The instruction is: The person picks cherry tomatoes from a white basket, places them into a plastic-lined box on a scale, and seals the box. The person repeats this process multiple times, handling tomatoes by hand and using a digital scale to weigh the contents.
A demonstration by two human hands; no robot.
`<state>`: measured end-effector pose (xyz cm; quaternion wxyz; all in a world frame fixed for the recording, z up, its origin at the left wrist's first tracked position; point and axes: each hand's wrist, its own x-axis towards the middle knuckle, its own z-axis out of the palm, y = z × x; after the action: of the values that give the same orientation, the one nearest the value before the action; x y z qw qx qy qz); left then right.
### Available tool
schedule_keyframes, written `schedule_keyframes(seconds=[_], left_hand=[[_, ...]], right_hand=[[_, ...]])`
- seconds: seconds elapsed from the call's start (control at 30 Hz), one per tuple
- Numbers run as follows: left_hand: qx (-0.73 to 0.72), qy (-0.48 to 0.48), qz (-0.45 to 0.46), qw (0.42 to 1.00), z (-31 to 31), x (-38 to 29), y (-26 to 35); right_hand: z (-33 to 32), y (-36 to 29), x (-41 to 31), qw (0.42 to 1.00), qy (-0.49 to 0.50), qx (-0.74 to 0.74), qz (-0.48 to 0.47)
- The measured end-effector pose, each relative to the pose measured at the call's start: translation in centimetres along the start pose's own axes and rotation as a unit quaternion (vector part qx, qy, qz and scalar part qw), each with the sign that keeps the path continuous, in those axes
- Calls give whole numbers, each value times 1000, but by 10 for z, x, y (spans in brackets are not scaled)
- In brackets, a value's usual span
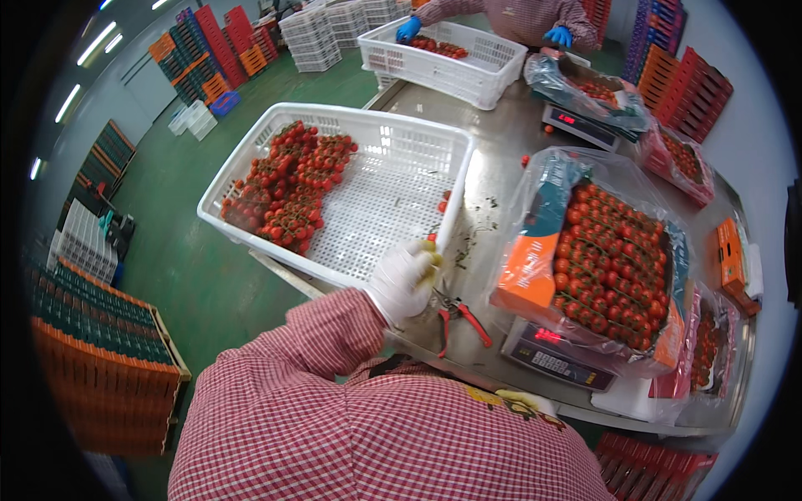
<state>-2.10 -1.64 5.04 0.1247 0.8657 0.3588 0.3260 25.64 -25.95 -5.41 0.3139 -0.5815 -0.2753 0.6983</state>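
Note:
My left hand (404, 280), in a white glove with stained yellowish fingertips, is curled at the near right corner of a white perforated plastic crate (376, 122). Whether it grips the rim or something small is hidden. A red tomato (431, 237) shows just beyond the fingers. Vine cherry tomatoes (291, 181) are heaped in the crate's left part. My right hand (531, 401), also gloved, is low at the table edge, mostly hidden by my checked sleeve and chest. Red-handled pruning shears (460, 316) lie beside the left hand. A bagged carton of cherry tomatoes (611, 269) sits on a digital scale (557, 357).
Across the metal table (432, 103), a co-worker in blue gloves (408, 29) reaches into another white crate (438, 72). A second scale (579, 128) bears a bagged carton. Stem scraps (467, 247) litter the tabletop. Stacked cartons (103, 363) stand on the green floor at left.

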Motion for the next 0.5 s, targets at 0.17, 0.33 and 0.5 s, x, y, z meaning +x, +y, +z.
schedule_keyframes(seconds=[0.17, 0.33, 0.5], left_hand=[[198, -203, -331, 900, -80, -6, -120], [315, -350, -310, 826, -155, -25, -245], [147, -405, -209, 878, -182, -23, -302]], right_hand=[[22, -12, 28, 988, -7, -104, -113], [59, -53, 48, 924, 39, -273, -265], [114, -47, 75, 961, 9, -199, -192]])
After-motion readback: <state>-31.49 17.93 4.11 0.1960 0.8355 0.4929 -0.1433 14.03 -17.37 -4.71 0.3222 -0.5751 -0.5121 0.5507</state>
